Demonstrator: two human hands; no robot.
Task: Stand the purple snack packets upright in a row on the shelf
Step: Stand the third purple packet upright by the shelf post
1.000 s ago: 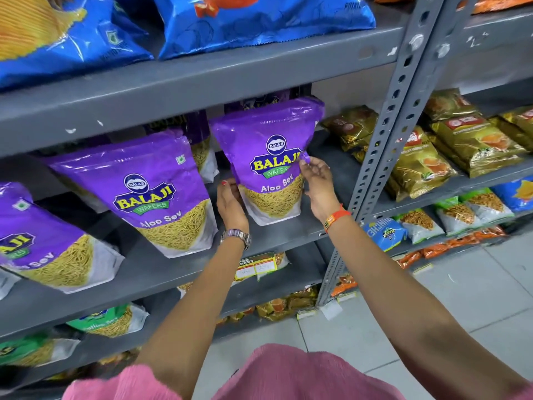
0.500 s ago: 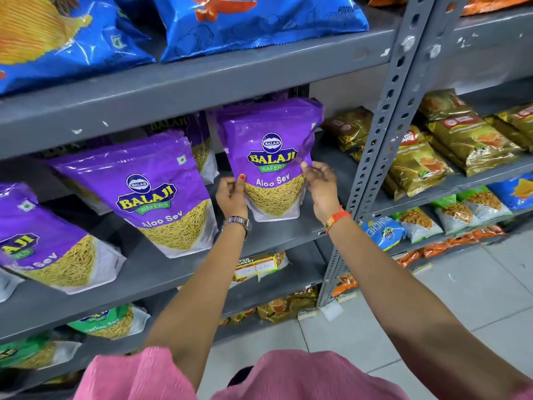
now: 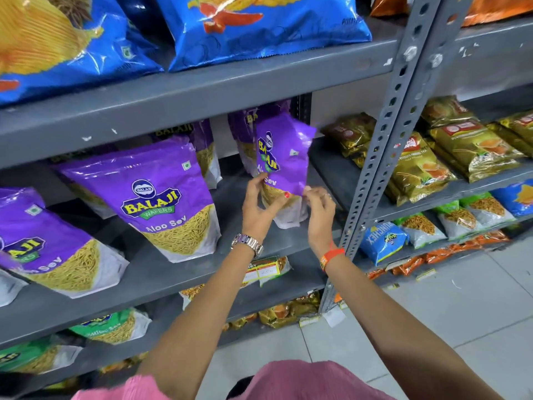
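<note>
A purple Aloo Sev packet [image 3: 284,157] stands on the grey shelf [image 3: 178,272], turned so its face points left. My left hand [image 3: 261,204] grips its lower left side, thumb on the front. My right hand [image 3: 320,209] pinches its lower right edge. Two more purple packets stand upright to the left: one in the middle [image 3: 161,197] and one at the left edge [image 3: 43,243]. Further purple packets [image 3: 202,140] stand behind them, partly hidden.
A grey perforated upright post [image 3: 383,145] rises just right of my hands. Blue chip bags [image 3: 259,24] lie on the shelf above. Gold packets [image 3: 427,168] fill the shelf to the right. Green packets [image 3: 109,327] sit on the lower shelf.
The packet in my hands has twisted from facing me to nearly edge-on, facing left. Both hands moved closer together at its lower part.
</note>
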